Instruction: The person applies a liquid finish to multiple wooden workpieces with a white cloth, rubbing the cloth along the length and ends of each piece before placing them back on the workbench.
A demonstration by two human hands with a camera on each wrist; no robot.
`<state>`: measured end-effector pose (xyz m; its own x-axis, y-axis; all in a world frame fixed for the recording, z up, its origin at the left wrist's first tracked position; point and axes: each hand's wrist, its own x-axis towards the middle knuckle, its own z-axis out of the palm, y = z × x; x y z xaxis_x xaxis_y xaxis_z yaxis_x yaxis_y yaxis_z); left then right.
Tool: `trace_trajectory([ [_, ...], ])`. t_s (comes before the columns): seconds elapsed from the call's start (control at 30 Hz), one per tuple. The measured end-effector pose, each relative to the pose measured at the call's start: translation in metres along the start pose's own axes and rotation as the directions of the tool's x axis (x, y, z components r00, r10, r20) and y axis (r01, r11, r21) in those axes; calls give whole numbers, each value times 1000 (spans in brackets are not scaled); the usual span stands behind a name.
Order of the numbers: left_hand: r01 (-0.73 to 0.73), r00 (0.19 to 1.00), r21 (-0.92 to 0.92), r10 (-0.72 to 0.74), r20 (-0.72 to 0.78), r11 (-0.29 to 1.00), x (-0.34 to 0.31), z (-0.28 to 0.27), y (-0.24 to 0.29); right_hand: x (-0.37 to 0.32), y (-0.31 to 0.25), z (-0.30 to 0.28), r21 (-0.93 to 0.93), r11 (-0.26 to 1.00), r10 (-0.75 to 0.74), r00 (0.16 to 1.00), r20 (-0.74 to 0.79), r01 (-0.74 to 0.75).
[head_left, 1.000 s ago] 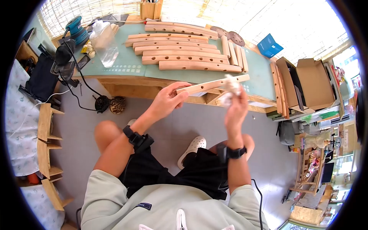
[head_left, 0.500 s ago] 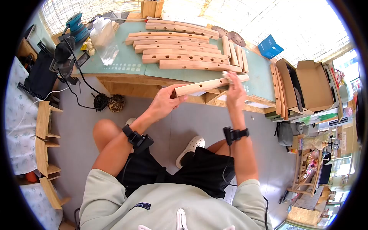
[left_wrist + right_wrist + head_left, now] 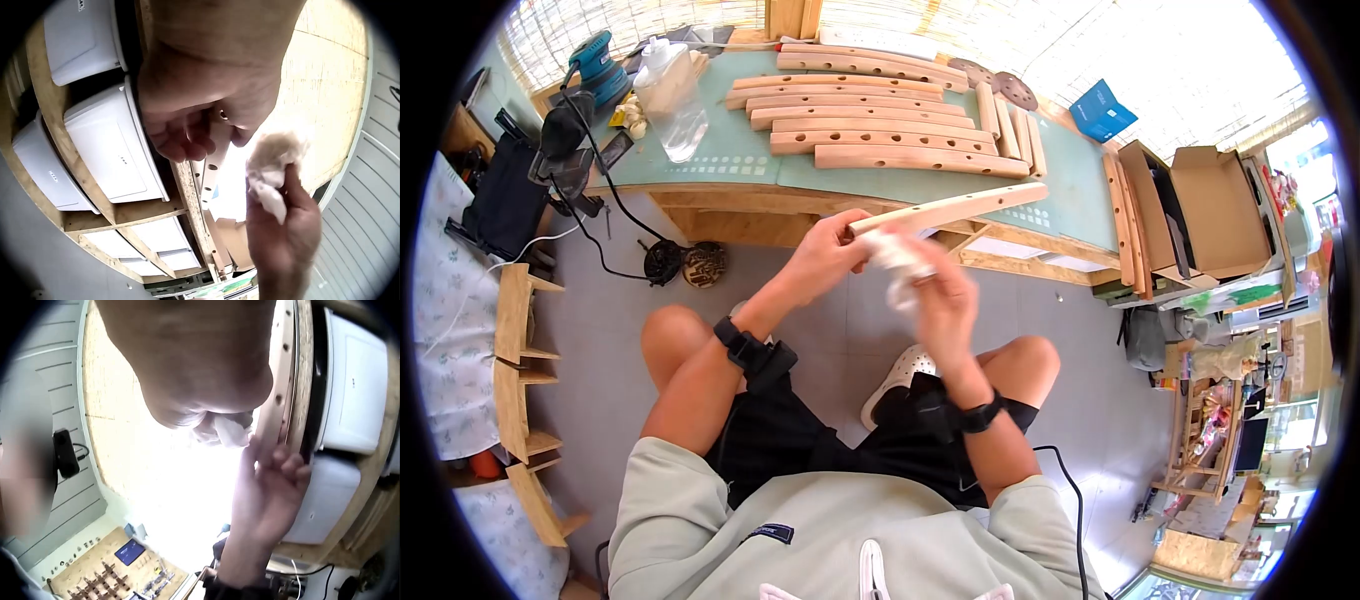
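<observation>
My left hand [image 3: 820,262] grips the near left end of a pale wooden bar [image 3: 975,206] with a row of round holes. The bar slants up to the right, held over the front edge of the bench. In my right hand [image 3: 946,305] is a crumpled white cloth [image 3: 897,262], pinched close beside the left hand at the bar's gripped end. The left wrist view shows the cloth [image 3: 275,159] bunched between thumb and fingers, beside the bar [image 3: 215,150]. In the right wrist view, the left hand's curled fingers [image 3: 289,464] wrap the bar's end.
Several similar drilled bars [image 3: 880,140] lie in rows on the green-topped bench [image 3: 1080,190], with shorter pieces [image 3: 1022,135] at their right. A clear bottle [image 3: 672,110] and a blue sander [image 3: 598,72] stand at left. An open cardboard box [image 3: 1222,215] is at right.
My right hand with the cloth has moved left along the bar, from near its far right end to the end in my left hand. The bar has turned slightly in the left hand.
</observation>
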<state>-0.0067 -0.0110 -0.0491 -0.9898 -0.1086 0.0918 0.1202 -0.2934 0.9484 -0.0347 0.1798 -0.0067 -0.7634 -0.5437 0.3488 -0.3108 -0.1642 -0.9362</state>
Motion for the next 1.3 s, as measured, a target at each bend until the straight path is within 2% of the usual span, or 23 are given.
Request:
trace_trajectory([
  [0.07, 206, 978, 39, -205, -32, 978, 1, -2, 9, 16, 29, -52, 47, 995, -66, 951, -301, 84],
  [0.1, 194, 980, 68, -190, -58, 979, 1, -2, 7, 30, 17, -73, -209, 977, -59, 899, -433, -37],
  [0.17, 201, 978, 10, -201, -59, 979, 0, -1, 16, 63, 41, -139, -441, 880, -124, 808, -576, -179],
  [0.27, 184, 981, -5, -184, -59, 983, 0, 4, 23, 95, 52, -193, -651, 745, -254, 839, -480, -147],
  [0.33, 159, 985, 37, -156, -68, 987, 1, 3, 23, 108, 57, -202, -799, 600, -338, 894, -296, -37],
  [0.37, 154, 988, 50, -152, -36, 987, 2, 2, 21, 108, 60, -207, -798, 599, -242, 935, -258, -65],
  [0.4, 152, 988, 62, -152, -5, 986, 2, 3, 21, 108, 67, -202, -797, 600, -237, 938, -255, -65],
  [0.47, 153, 988, 72, -152, -23, 986, 1, 5, 20, 105, 85, -190, -899, 438, -383, 911, -151, 35],
  [0.5, 147, 989, 88, -144, -37, 985, 1, 6, 21, 101, 76, -172, -884, 467, -337, 931, -142, 34],
  [0.6, 134, 991, 77, -131, -37, 988, 3, 5, 18, 81, 68, -103, -882, 436, -443, 896, -40, 176],
  [0.67, 135, 991, 105, -132, -33, 985, 3, 4, 13, 63, 58, -49, -811, 550, -411, 910, -56, 199],
  [0.77, 113, 994, 201, -111, -25, 973, 3, -8, -12, 35, 35, 36, -713, 571, -444, 884, 148, 406],
  [0.8, 87, 996, 259, -84, -23, 962, 5, -12, -19, 31, 24, 49, -614, 683, -365, 913, 181, 395],
  [0.83, 238, 944, -607, -327, -39, 758, 3, 7, 1, 24, 13, 56, -507, 784, -288, 933, 214, 358],
  [0.87, 113, 994, -243, -112, 18, 963, 8, -5, -18, 19, 2, 57, -507, 784, -292, 933, 209, 359],
  [0.93, 105, 994, 31, -105, -9, 994, 7, 1, -5, 10, -12, 56, 16, 997, -77, 958, 278, 76],
  [0.97, 104, 995, 29, -104, -5, 994, 7, 1, -8, 6, -14, 47, 158, 987, -26, 968, 248, -13],
  [1.07, -43, 998, 52, 41, 37, 998, 4, -4, -9, 4, -3, 9, 33, 999, 1, 1000, -21, 0],
  [1.1, 88, 996, 92, -89, 2, 992, 4, 1, 3, 3, 2, -4, -75, 997, -37, 993, -115, 29],
  [1.13, 211, 977, 128, -206, -45, 969, 4, 2, 12, 24, 9, -46, 27, 996, 89, 925, -370, -86],
  [1.17, 178, 984, 21, -177, -37, 984, 3, 3, 12, 36, 35, -85, -195, 973, 7, 868, -497, -120],
  [1.23, 214, 975, -46, -216, -48, 976, 3, 2, 17, 63, 28, -126, -424, 861, -12, 824, -566, -279],
  [1.3, 251, 965, -111, -258, -55, 962, 1, 4, 23, 77, 53, -160, -634, 769, -282, 847, -450, -81],
])
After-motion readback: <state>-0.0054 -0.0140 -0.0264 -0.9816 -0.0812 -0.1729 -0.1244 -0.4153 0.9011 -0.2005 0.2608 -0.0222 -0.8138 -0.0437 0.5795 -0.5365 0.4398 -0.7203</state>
